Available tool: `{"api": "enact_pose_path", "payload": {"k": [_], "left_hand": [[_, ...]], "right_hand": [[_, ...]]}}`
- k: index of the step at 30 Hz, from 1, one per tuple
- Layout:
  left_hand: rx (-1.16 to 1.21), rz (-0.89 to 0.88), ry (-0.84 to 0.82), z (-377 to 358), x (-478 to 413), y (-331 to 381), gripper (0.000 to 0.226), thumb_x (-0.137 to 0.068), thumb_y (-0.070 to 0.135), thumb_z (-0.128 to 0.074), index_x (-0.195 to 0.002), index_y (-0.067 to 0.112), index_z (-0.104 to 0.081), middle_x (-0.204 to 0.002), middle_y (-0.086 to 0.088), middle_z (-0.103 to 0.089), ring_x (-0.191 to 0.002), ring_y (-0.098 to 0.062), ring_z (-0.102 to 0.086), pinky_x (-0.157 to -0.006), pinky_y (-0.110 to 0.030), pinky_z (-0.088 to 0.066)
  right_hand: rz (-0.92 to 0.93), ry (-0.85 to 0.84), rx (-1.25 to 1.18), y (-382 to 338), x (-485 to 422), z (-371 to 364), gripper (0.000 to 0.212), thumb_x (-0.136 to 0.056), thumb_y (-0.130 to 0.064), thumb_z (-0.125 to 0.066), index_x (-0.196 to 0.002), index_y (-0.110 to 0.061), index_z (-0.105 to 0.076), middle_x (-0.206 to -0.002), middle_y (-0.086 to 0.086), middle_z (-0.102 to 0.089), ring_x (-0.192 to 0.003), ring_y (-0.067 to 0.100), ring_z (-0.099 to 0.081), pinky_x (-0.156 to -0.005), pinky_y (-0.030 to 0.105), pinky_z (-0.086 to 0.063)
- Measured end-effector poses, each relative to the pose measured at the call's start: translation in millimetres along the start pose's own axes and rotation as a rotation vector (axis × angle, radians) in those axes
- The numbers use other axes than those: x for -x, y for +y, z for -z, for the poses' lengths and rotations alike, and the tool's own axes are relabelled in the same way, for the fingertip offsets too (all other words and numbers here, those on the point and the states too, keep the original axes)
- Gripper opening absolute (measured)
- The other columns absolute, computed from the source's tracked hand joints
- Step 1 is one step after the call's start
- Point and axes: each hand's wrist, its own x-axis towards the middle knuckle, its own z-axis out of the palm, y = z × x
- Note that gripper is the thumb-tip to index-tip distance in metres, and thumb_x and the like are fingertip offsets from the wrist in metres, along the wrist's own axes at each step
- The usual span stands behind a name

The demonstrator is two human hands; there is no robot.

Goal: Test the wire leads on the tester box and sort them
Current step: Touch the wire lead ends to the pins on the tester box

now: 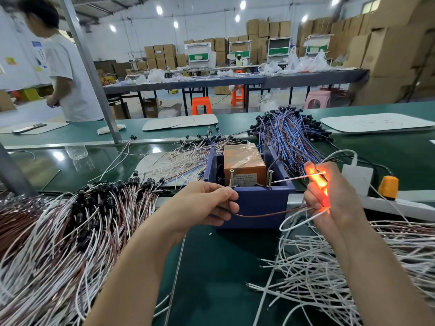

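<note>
Left grip (202, 203) and right grip (334, 198) each pinch the lead (266, 215), lying crosswise before tester box (259, 198).

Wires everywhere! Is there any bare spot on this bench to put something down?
Mostly one: the green mat in front of the blue tester box, between the brown-and-white lead pile and the white wire pile. A glossy green stretch by the plastic bottle is bare too. Behind the box, leads crowd the bench.
</note>
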Motion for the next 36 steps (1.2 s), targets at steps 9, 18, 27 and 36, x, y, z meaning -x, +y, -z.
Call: {"api": "enact_pose_path", "payload": {"k": [9,18,27,36], "left_hand": [[-0.018,0.0,0.002,-0.4,0.9,0.4,0.019,-0.101,0.025,-0.056,-0.095,0.015,-0.072,-0.085,0.0,-0.076,-0.07,-0.009,-0.065,-0.068,-0.022,-0.055],[-0.026,-0.103,-0.022,-0.4,8.5,9.9,0.023,-0.104,0.025,-0.052,-0.101,0.013,-0.072,-0.093,-0.003,-0.076,-0.076,-0.012,-0.067,-0.076,-0.025,-0.058],[-0.037,-0.1,-0.02,-19.9,8.4,11.5,0.022,-0.1,0.023,-0.056,-0.099,0.014,-0.076,-0.085,-0.002,-0.076,-0.069,-0.012,-0.067,-0.066,-0.024,-0.058],[-0.158,-0.122,-0.052,-17.7,2.5,4.7,0.048,-0.064,0.057,-0.066,-0.096,0.023,-0.079,-0.088,-0.007,-0.077,-0.066,-0.015,-0.07,-0.059,-0.025,-0.059]], "right_hand": [[0.006,-0.03,-0.014,0.1,0.0,1.8,0.013,-0.096,-0.015,-0.052,-0.084,-0.013,-0.047,-0.069,-0.005,-0.068,-0.037,0.005,-0.02,-0.031,0.017,-0.021],[0.06,-0.068,-0.036,-14.3,13.3,1.5,0.028,-0.096,-0.03,-0.051,-0.07,-0.023,-0.043,-0.084,-0.002,-0.071,-0.037,0.007,-0.018,-0.033,0.018,-0.022],[0.055,-0.138,-0.037,-75.8,41.7,42.9,0.034,-0.095,-0.049,-0.043,-0.097,-0.019,-0.059,-0.07,-0.003,-0.046,-0.045,0.01,-0.025,-0.039,0.022,-0.024],[0.177,0.136,0.055,-197.7,30.6,135.9,0.006,-0.077,-0.03,-0.053,-0.076,-0.024,-0.056,-0.061,-0.008,-0.041,-0.042,0.008,-0.025,-0.039,0.018,-0.02]]}}
